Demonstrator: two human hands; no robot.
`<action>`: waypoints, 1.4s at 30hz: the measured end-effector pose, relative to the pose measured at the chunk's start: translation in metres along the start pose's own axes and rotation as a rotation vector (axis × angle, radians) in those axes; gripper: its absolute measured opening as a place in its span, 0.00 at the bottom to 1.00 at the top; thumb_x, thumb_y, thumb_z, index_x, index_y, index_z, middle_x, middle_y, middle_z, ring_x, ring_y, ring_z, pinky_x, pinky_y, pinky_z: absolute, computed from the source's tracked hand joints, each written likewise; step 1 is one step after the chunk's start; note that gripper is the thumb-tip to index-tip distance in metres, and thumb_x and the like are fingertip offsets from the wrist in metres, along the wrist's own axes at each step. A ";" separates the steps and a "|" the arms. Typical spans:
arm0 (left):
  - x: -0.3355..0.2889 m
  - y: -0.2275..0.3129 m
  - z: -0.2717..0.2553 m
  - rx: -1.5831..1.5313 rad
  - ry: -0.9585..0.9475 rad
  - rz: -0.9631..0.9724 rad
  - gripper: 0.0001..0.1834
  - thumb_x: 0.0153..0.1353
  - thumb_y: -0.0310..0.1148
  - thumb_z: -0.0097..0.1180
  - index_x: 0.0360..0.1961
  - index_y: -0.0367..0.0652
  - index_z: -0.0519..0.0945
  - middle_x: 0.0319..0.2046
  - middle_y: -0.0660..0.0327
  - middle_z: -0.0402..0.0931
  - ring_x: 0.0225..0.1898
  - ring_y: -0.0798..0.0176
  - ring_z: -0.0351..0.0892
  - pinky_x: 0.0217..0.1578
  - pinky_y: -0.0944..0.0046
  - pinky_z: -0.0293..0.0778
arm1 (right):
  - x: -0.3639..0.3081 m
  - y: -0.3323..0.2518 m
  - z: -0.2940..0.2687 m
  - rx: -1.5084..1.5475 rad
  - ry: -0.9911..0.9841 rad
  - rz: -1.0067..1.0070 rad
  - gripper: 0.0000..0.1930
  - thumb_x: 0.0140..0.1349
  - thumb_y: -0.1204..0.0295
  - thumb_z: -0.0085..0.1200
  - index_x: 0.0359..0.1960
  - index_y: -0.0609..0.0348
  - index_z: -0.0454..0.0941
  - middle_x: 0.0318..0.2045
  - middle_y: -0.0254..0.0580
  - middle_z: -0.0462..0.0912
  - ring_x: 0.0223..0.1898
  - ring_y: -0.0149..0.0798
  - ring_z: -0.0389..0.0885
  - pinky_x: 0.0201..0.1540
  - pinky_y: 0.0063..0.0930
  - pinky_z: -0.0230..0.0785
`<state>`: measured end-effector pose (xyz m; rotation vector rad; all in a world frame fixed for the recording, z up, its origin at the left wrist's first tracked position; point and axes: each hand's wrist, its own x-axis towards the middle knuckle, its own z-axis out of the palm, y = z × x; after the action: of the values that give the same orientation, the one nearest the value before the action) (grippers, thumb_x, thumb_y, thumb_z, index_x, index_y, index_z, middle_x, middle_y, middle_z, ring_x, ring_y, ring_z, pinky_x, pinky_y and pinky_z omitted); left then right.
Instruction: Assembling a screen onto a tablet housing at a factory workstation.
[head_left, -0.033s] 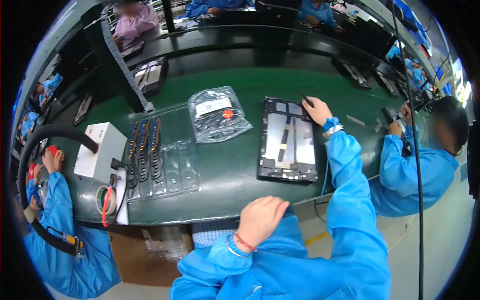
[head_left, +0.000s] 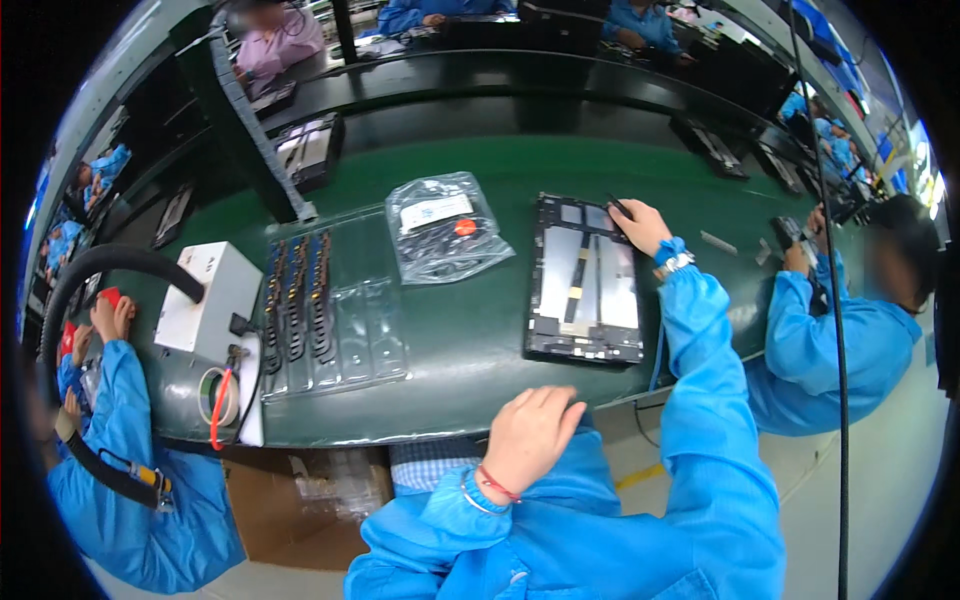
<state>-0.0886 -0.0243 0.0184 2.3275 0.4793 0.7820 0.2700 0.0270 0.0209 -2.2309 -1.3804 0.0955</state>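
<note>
On the green table lies an opened tablet-like device (head_left: 587, 285), with a black frame, silvery inner plates and a dark strip down its middle. My right hand (head_left: 643, 226) is at its upper right corner, fingers closed around a slim black tool (head_left: 622, 208). The tool's lower end is hidden by the fingers. In front of the table's near edge hovers my left hand (head_left: 532, 432), apart from the device. Its fingers are loosely stretched, the thumb stands off, and nothing shows in it.
Left of the device are a clear plastic bag (head_left: 447, 230) with dark contents and a clear tray (head_left: 368, 335) holding rows of small parts. Farther left stand a white box (head_left: 207, 300) with a black hose and a tape roll (head_left: 222, 396). Co-workers sit at both sides.
The view has shifted slightly, so the scene sits a little farther right. My left fingers look a bit straighter. My right hand stays at the device's corner with the black tool.
</note>
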 end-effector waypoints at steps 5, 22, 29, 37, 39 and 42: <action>-0.012 -0.004 -0.011 -0.202 -0.002 -0.234 0.31 0.57 0.35 0.54 0.59 0.38 0.58 0.47 0.43 0.70 0.48 0.46 0.71 0.48 0.57 0.67 | -0.061 0.008 -0.023 0.031 0.037 -0.053 0.18 0.57 0.61 0.52 0.41 0.64 0.77 0.37 0.52 0.78 0.41 0.50 0.77 0.44 0.32 0.68; -0.016 -0.040 -0.069 -0.309 0.246 -0.421 0.43 0.56 0.29 0.53 0.63 0.26 0.38 0.61 0.35 0.52 0.63 0.43 0.54 0.61 0.59 0.51 | -0.202 -0.055 -0.031 0.308 -0.125 0.027 0.09 0.57 0.74 0.50 0.37 0.66 0.78 0.28 0.41 0.77 0.28 0.31 0.71 0.31 0.21 0.63; 0.024 -0.047 -0.150 0.273 0.279 -0.007 0.42 0.48 0.28 0.57 0.62 0.32 0.49 0.63 0.47 0.55 0.67 0.43 0.45 0.62 0.53 0.47 | -0.153 -0.112 -0.055 0.698 -0.100 -0.135 0.14 0.66 0.68 0.39 0.30 0.61 0.76 0.23 0.32 0.69 0.25 0.23 0.62 0.27 0.18 0.54; 0.121 -0.135 -0.127 0.220 0.013 -0.022 0.23 0.48 0.34 0.60 0.46 0.38 0.71 0.43 0.49 0.75 0.43 0.47 0.75 0.45 0.59 0.70 | -0.037 -0.192 0.028 0.710 -0.475 -0.176 0.11 0.56 0.69 0.56 0.38 0.61 0.78 0.26 0.37 0.79 0.26 0.26 0.76 0.30 0.19 0.70; 0.121 -0.148 -0.118 0.148 -0.036 -0.028 0.20 0.48 0.34 0.60 0.43 0.38 0.74 0.41 0.49 0.76 0.41 0.47 0.76 0.43 0.59 0.71 | -0.029 -0.190 0.042 0.644 -0.571 -0.211 0.11 0.54 0.71 0.59 0.39 0.60 0.79 0.28 0.39 0.80 0.28 0.30 0.78 0.35 0.22 0.72; 0.117 -0.155 -0.110 0.248 -0.121 -0.142 0.12 0.51 0.33 0.58 0.36 0.39 0.77 0.35 0.51 0.78 0.39 0.49 0.77 0.40 0.59 0.72 | -0.026 -0.182 0.065 0.527 -0.232 -0.620 0.11 0.52 0.72 0.60 0.38 0.60 0.79 0.29 0.41 0.81 0.29 0.34 0.79 0.38 0.24 0.73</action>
<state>-0.0911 0.1981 0.0318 2.5163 0.7143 0.5364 0.0883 0.0934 0.0424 -1.3356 -1.8515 0.4505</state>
